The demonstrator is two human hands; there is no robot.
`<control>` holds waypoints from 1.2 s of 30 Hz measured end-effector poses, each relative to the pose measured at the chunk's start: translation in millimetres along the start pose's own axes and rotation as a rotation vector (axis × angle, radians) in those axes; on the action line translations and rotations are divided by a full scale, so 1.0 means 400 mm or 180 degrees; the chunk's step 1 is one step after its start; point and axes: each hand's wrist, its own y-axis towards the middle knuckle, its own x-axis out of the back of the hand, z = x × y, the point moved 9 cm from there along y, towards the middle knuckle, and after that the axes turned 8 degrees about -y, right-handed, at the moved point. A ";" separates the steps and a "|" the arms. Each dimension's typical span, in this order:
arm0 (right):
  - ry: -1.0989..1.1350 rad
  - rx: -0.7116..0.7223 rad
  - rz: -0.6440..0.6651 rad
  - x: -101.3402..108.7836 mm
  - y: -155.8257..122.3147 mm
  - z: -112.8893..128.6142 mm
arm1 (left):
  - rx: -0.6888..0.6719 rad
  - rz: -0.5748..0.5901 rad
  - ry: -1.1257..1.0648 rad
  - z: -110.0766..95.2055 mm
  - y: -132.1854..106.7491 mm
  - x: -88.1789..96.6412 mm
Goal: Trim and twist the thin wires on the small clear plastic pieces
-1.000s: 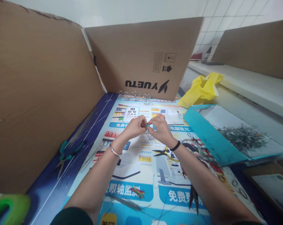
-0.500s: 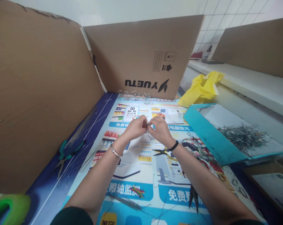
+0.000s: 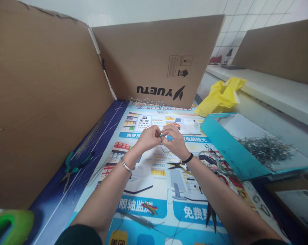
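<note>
My left hand and my right hand meet over the middle of the printed mat, fingertips pinched close together. Between them is a small piece with thin wire trailing below; a tiny greenish bit shows at the fingertips, too small to name. Just under my right wrist lie yellow-handled pliers, jaws pointing left. A small bundle of coloured strips and a bunch of thin grey wires rest nearer to me. My left wrist wears a silver bangle, my right a black band.
Teal-handled pliers lie at left beside loose wires. Cardboard panels stand behind and at left. A teal box at right holds tangled silvery wire. Green tape sits at lower left, a yellow bag at back right.
Both hands stay in nearly the same place, still pinching. The fingers of my right hand have shifted slightly, and a greenish bit now shows between the fingertips.
</note>
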 end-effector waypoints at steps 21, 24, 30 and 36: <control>0.0056 0.0149 -0.0037 0.012 0.003 -0.007 | -0.0136 0.0346 -0.0751 0.021 0.011 -0.009; 0.0039 0.0183 -0.0071 0.012 0.002 -0.008 | -0.0157 0.0306 -0.0741 0.016 0.009 -0.005; 0.0085 0.0191 -0.0053 0.009 0.000 -0.010 | -0.0148 0.0251 -0.0813 0.012 0.008 0.005; 0.0146 0.0092 -0.0027 0.009 -0.001 -0.014 | -0.0001 0.0360 -0.1033 0.029 0.010 -0.008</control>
